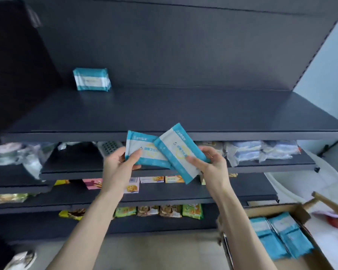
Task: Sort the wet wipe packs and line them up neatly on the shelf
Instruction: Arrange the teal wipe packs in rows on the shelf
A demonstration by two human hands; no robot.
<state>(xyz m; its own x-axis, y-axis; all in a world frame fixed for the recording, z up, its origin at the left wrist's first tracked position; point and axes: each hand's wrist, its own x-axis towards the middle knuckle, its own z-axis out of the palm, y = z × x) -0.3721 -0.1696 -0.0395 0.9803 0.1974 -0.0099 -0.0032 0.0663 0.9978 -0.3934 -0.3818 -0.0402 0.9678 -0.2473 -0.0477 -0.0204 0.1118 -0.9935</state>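
My left hand (pixel 117 168) pinches a teal-and-white wet wipe pack (pixel 142 151) by its lower left corner. My right hand (pixel 209 163) grips a second, tilted pack (pixel 176 151) that overlaps the first one's right side. Both packs hang just below the front edge of the dark top shelf (pixel 164 112). A small upright group of the same packs (pixel 91 79) stands at the back left of that shelf. More packs (pixel 279 234) lie in a cardboard box (pixel 261 210) at the lower right.
Lower shelves hold bagged goods (pixel 261 151), a grey basket (pixel 109 147) and rows of snack boxes (pixel 158 210). A dark side panel (pixel 12 65) closes the left. A white round object (pixel 310 184) and a wooden handle (pixel 328 201) sit at the right.
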